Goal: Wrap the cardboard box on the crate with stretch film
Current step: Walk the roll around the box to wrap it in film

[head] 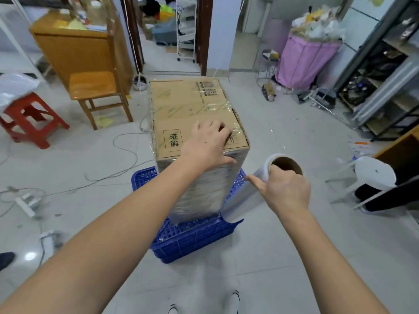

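the right hand (286, 189) curls around the top of the stretch film roll (260, 184), held upright just right of the cardboard box (195, 109), likely so film feeds flat onto its side; the left hand (207, 143) lies spread on the box's near top edge, holding nothing, probably to steady it; the box stands on the blue crate (192, 239) on the tiled floor (283, 257); a red stool (31, 121) and wooden chair (95, 91) sit left of the box, a pink bin (303, 62) beyond it to the right
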A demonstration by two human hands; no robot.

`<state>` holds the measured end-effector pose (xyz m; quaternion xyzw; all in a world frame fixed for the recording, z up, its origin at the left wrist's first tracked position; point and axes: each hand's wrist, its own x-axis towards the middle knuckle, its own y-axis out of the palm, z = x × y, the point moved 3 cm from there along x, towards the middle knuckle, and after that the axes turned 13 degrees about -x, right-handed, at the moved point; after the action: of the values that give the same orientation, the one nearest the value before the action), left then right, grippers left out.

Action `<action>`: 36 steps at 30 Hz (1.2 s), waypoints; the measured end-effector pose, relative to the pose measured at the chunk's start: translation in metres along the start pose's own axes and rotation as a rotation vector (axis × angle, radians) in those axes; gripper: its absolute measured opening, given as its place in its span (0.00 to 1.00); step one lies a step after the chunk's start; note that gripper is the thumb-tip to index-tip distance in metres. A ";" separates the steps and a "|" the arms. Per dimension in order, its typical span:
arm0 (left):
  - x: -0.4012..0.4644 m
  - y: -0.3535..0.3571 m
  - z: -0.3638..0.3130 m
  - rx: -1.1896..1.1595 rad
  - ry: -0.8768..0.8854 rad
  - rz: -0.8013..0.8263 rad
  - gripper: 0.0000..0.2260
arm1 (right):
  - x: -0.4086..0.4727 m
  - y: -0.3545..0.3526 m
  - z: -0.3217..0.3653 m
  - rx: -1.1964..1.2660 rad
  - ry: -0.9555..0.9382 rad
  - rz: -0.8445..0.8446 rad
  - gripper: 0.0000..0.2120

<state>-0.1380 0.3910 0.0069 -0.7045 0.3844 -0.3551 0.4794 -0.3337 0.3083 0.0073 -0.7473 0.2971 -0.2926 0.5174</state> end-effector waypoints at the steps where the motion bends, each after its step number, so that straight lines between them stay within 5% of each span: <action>1: 0.000 0.000 0.000 0.006 0.001 0.002 0.39 | -0.002 -0.001 0.001 -0.012 -0.010 -0.019 0.31; 9: -0.006 -0.026 0.021 -0.088 0.145 0.259 0.49 | -0.008 -0.001 -0.007 0.054 -0.028 0.039 0.28; 20: -0.007 -0.016 0.026 -0.163 0.123 0.220 0.36 | -0.025 0.000 -0.012 -0.001 -0.253 0.070 0.26; 30: -0.008 -0.013 0.030 -0.159 0.126 0.187 0.36 | -0.050 -0.037 0.005 0.074 -0.667 -0.226 0.31; 36: -0.015 -0.011 0.034 -0.147 0.133 0.158 0.36 | -0.084 -0.042 0.057 0.211 -0.978 -0.424 0.20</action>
<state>-0.1130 0.4210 0.0050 -0.6801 0.4946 -0.3329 0.4267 -0.3401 0.4178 0.0190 -0.7836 -0.1663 -0.0371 0.5974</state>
